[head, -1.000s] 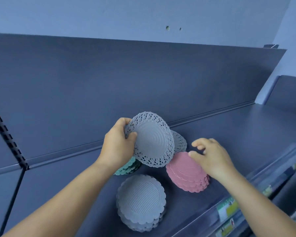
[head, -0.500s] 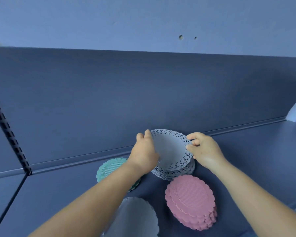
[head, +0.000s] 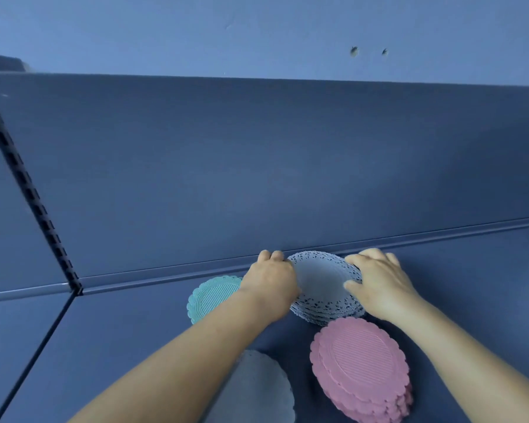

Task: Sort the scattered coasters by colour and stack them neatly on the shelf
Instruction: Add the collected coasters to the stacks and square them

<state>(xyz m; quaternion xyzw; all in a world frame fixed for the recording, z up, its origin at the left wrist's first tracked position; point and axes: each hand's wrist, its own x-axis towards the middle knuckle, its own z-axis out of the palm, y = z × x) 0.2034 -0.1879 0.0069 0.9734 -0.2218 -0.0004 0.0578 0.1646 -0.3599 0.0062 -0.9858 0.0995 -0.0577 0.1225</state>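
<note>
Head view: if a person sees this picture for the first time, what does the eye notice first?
First, the two hands at the back of the shelf: the left hand and right hand flank a pale lace-edged coaster stack. Next, the bright pink stack lies in front of it, nearer the camera. A teal stack peeks out left of the left wrist.

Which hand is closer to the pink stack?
Right. The right hand rests on the lacy grey stack just behind the pink stack; the left hand is farther away, at the lacy stack's other side.
</note>
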